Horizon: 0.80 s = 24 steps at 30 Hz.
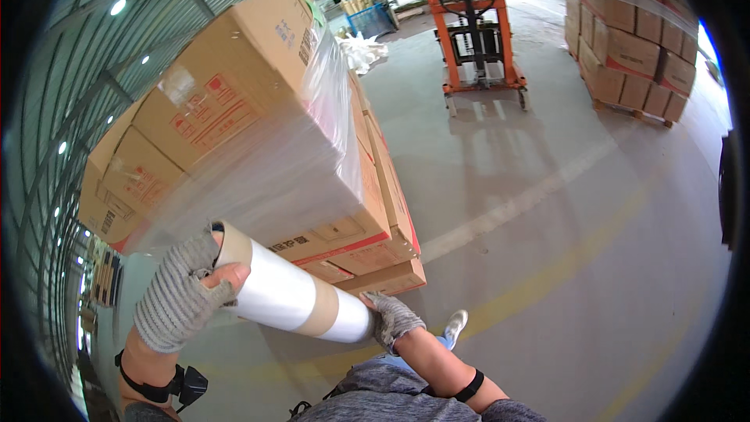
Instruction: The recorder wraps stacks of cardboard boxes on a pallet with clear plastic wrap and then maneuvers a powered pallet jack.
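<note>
At the far left, the left hand [176, 297], in a grey knitted glove that leaves the thumb tip bare, is clamped around the upper end of a roll of film [285, 293]. A black strap with a small black device [191, 387] circles that forearm. Behind and above the roll rises a tall stack of brown cartons [211, 133], printed in red and black, with clear film [273, 180] stretched across its sides. The roll lies slantwise in front of the stack's lower part, its left end higher; it is white, with a tan end and a tan band partway along. Farther back stands a blue bin [373, 20]. The right hand [398, 320], gloved likewise, grips the roll's lower right end, its fingers partly hidden. Just beside it shows a pale shoe [457, 324] on the grey floor. Beyond stands an orange lift truck [471, 23]. A curved yellow line [539, 289] crosses the floor, and at the far right a second stack of cartons [625, 55] rests on a wooden pallet [621, 107].
</note>
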Each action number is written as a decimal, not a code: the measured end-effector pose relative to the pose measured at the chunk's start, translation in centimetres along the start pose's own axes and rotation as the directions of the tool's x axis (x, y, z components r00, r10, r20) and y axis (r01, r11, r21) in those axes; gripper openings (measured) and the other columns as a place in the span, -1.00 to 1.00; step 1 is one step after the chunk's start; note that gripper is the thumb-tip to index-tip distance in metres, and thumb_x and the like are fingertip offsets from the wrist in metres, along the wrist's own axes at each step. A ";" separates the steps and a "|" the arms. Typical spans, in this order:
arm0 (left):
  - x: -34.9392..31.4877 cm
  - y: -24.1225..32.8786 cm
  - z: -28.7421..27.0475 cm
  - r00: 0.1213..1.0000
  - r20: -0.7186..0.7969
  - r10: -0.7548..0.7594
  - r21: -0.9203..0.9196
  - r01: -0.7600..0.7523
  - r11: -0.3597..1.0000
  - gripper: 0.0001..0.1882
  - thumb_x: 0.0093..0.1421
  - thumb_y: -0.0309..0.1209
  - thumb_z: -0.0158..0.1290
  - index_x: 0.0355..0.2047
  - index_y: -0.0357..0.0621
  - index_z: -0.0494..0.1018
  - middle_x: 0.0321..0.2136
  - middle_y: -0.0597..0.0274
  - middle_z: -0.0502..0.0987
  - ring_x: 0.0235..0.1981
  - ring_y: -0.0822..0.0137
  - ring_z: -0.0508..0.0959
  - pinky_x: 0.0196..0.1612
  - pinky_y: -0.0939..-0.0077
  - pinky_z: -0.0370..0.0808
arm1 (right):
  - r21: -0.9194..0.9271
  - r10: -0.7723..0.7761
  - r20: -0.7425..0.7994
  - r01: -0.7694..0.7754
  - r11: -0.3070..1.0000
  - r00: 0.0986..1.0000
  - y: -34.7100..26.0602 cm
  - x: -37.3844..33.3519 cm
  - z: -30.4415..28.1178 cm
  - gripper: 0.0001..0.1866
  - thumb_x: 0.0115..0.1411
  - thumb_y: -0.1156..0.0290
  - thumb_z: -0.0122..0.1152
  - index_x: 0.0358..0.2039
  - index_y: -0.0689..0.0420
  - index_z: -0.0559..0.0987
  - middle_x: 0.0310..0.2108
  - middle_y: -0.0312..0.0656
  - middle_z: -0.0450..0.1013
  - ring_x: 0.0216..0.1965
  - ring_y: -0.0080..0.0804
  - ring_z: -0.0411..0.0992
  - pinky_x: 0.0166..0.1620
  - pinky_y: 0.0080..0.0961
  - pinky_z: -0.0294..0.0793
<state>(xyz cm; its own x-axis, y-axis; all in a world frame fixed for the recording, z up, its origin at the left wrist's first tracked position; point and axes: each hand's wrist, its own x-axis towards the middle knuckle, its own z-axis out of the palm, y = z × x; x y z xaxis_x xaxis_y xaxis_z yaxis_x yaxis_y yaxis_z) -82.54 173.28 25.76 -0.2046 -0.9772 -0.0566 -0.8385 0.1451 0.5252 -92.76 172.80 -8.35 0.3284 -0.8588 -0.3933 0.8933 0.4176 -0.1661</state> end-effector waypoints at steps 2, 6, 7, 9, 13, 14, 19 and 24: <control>3.0 2.7 1.5 0.999 0.008 -0.047 -0.140 0.048 0.989 -0.58 -0.02 -0.33 0.15 -0.17 -0.28 0.40 -0.33 0.20 0.47 -0.32 0.42 0.45 -0.25 0.54 0.42 | -0.024 0.041 -0.003 -0.041 0.999 0.999 -4.7 1.6 -0.3 -0.67 0.05 0.39 0.22 -0.18 0.22 0.44 -0.26 -0.21 0.45 -0.25 -0.37 0.42 -0.15 -0.41 0.43; 9.9 5.4 4.0 0.983 -0.160 0.091 0.113 -0.073 0.991 -0.59 -0.03 -0.33 0.17 -0.19 -0.29 0.41 -0.34 0.21 0.48 -0.32 0.43 0.45 -0.26 0.54 0.42 | -0.086 0.026 0.056 -0.021 0.996 0.998 -14.0 3.2 0.3 -0.66 0.04 0.31 0.23 -0.19 0.19 0.46 -0.29 -0.27 0.44 -0.27 -0.44 0.39 -0.18 -0.45 0.39; 11.7 7.0 4.0 0.982 -0.140 0.124 0.086 -0.113 0.990 -0.59 -0.04 -0.33 0.18 -0.20 -0.29 0.41 -0.35 0.21 0.48 -0.32 0.43 0.45 -0.26 0.53 0.42 | -0.123 0.036 0.103 -0.023 0.992 0.994 -16.6 3.7 1.0 -0.65 0.05 0.31 0.23 -0.18 0.20 0.45 -0.28 -0.27 0.44 -0.27 -0.45 0.39 -0.19 -0.45 0.39; 14.8 9.3 4.6 0.981 -0.138 0.134 0.057 -0.128 0.990 -0.59 -0.04 -0.33 0.18 -0.20 -0.30 0.41 -0.36 0.20 0.48 -0.32 0.44 0.45 -0.26 0.52 0.42 | -0.189 0.047 -0.031 -0.052 0.981 0.998 -20.9 4.9 1.3 -0.63 0.05 0.33 0.22 -0.16 0.23 0.43 -0.27 -0.24 0.43 -0.26 -0.43 0.39 -0.18 -0.47 0.39; 20.3 10.9 5.8 0.985 -0.171 0.002 -0.056 -0.012 0.998 -0.62 -0.03 -0.34 0.17 -0.22 -0.29 0.42 -0.35 0.19 0.47 -0.31 0.40 0.44 -0.25 0.51 0.42 | -0.148 0.146 -0.074 -0.156 0.977 0.986 -27.6 8.1 2.1 -0.68 0.07 0.42 0.19 -0.18 0.27 0.42 -0.26 -0.18 0.42 -0.25 -0.40 0.40 -0.14 -0.46 0.43; 21.3 11.4 6.2 0.979 -0.200 0.044 0.045 -0.036 0.998 -0.65 -0.01 -0.35 0.15 -0.23 -0.27 0.43 -0.35 0.20 0.47 -0.31 0.40 0.44 -0.26 0.52 0.42 | -0.138 0.211 -0.044 -0.215 0.967 0.976 -28.7 8.8 2.2 -0.69 0.07 0.45 0.18 -0.17 0.28 0.41 -0.24 -0.17 0.42 -0.23 -0.38 0.41 -0.12 -0.46 0.43; 24.3 14.7 9.5 0.945 -0.328 -0.014 0.079 0.042 0.996 -0.75 -0.03 -0.52 0.12 -0.30 -0.34 0.42 -0.42 0.12 0.46 -0.38 0.38 0.45 -0.30 0.54 0.40 | -0.455 0.425 0.055 -0.356 0.816 0.904 -33.6 14.5 0.7 -0.55 0.06 0.37 0.21 -0.07 0.32 0.41 -0.12 -0.09 0.41 -0.10 -0.38 0.36 0.00 -0.53 0.31; 19.1 21.9 13.7 0.511 -0.652 -0.560 -0.404 0.391 0.827 -0.60 0.01 -0.27 0.05 -0.19 -0.29 0.36 -0.28 0.20 0.43 -0.25 0.41 0.43 -0.24 0.55 0.37 | -0.878 0.679 0.154 -0.216 0.427 0.718 -38.2 15.8 8.4 -0.60 0.01 0.23 0.21 -0.23 0.27 0.51 -0.26 -0.12 0.43 -0.18 -0.36 0.35 -0.04 -0.50 0.24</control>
<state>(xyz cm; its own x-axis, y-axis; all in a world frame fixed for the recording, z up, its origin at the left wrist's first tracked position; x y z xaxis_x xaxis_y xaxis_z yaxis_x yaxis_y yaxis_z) -111.72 159.91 24.50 0.6944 -0.6818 0.2304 -0.5691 -0.3243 0.7556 -119.14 140.74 -0.65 0.8897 -0.3782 -0.2559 0.0409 0.6241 -0.7802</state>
